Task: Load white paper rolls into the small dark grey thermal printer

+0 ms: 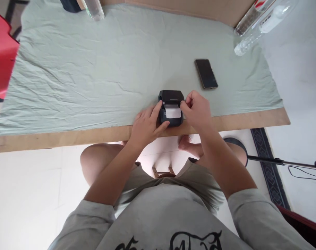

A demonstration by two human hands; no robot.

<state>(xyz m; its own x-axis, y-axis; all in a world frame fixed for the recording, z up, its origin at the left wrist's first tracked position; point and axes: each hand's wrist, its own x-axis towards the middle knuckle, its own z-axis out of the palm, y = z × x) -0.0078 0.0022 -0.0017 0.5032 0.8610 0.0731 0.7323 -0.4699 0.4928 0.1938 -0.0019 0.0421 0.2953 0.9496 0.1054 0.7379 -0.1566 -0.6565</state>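
A small dark portable printer (170,95) sits at the table's front edge, its lid partly raised. White paper (172,111) shows in its opening. My left hand (146,125) grips the printer's left side, with the index finger by the lid's corner and the thumb across the lower front. At the right side, my right hand (198,109) is closed, fingers curled, with the thumb and a finger pinching the printer's edge near the seam of the lid. The exact spot under those fingertips is hidden.
A black phone (206,73) lies right of the printer on the pale green cloth (116,62). Clear plastic bottles (267,26) lie at the back right, and a clear container (94,8) stands at the back left. Along the front runs a wooden edge (69,136).
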